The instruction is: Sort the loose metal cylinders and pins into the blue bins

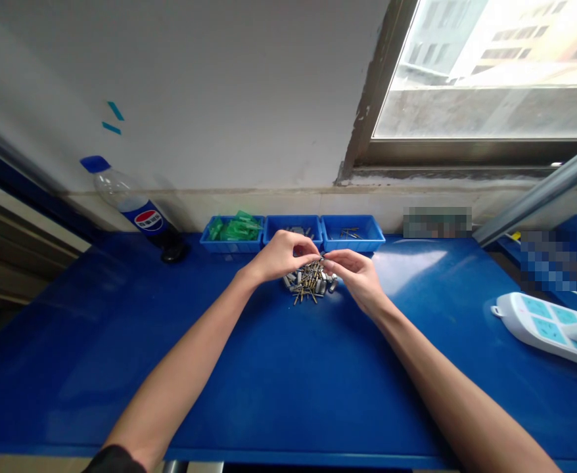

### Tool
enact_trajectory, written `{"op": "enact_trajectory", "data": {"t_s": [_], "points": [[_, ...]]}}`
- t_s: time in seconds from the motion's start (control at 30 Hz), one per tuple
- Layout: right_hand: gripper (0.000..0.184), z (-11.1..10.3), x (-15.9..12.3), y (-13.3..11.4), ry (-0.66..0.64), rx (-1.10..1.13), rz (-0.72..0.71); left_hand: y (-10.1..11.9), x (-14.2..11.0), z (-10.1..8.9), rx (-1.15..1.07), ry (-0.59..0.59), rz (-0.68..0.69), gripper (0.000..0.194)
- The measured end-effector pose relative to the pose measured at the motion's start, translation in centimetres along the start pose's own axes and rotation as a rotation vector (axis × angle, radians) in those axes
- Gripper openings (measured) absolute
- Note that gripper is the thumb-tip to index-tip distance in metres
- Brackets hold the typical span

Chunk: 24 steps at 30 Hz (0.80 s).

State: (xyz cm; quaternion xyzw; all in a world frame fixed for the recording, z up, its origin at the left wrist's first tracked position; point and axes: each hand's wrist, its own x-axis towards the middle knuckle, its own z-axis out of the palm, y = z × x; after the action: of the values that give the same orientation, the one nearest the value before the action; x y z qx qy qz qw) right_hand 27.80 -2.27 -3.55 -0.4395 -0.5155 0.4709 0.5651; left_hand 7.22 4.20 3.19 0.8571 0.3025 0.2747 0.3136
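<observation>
My left hand [288, 255] and my right hand [353, 272] meet fingertip to fingertip above a pile of small metal parts [310, 282]. Both hands pinch at a small dark piece between them, too small to name. The pile mixes thin brass-coloured pins with short silvery cylinders. Right behind the hands stand three blue bins in a row. Green plastic packets [239, 227] fill the left bin [232, 247]. Grey pieces show in the middle bin [269, 231], partly hidden by my left hand. A few thin pins [350, 233] lie in the right bin [360, 246].
On the blue table [278, 394], a cola bottle [138, 210] leans at the back left. At the right edge lies a white power strip [539, 322]. A metal post [539, 190] rises at the back right, below the window [466, 148].
</observation>
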Motion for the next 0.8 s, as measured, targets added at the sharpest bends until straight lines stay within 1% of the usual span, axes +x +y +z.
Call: {"op": "enact_trajectory", "data": {"t_s": [0.13,0.23,0.27,0.33,0.4,0.47,0.53,0.67,0.8], "points": [[0.028,-0.3,0.1,0.4,-0.017,0.04,0.018,-0.1,-0.1,-0.2,0.013,-0.058,-0.032,0.016],[0.029,-0.6,0.2,0.4,0.042,0.053,-0.017,-0.7,-0.3,-0.2,0.125,-0.12,-0.086,0.015],[0.032,-0.7,0.3,0.3,0.073,0.055,-0.041,-1.1,-0.3,-0.2,0.182,-0.14,-0.101,0.013],[0.044,-0.9,0.4,0.2,0.116,0.049,-0.082,-1.7,-0.4,-0.1,0.289,-0.184,-0.115,0.011],[0.059,-1.0,0.4,0.1,0.128,0.028,-0.098,-2.0,-0.5,0.1,0.362,-0.216,-0.118,0.01],[0.066,-0.9,0.4,0.1,0.122,0.01,-0.098,-1.9,-0.5,0.3,0.395,-0.232,-0.124,0.006],[0.065,-0.8,0.4,0.1,0.103,-0.005,-0.094,-1.6,-0.5,0.5,0.403,-0.243,-0.136,0.004],[0.058,-0.7,0.2,0.2,0.081,-0.025,-0.09,-1.0,-0.6,0.9,0.44,-0.25,-0.16,0.008],[0.055,-0.9,0.3,0.4,0.073,-0.003,-0.077,-1.1,-0.6,0.9,0.481,-0.253,-0.144,0.01]]}}
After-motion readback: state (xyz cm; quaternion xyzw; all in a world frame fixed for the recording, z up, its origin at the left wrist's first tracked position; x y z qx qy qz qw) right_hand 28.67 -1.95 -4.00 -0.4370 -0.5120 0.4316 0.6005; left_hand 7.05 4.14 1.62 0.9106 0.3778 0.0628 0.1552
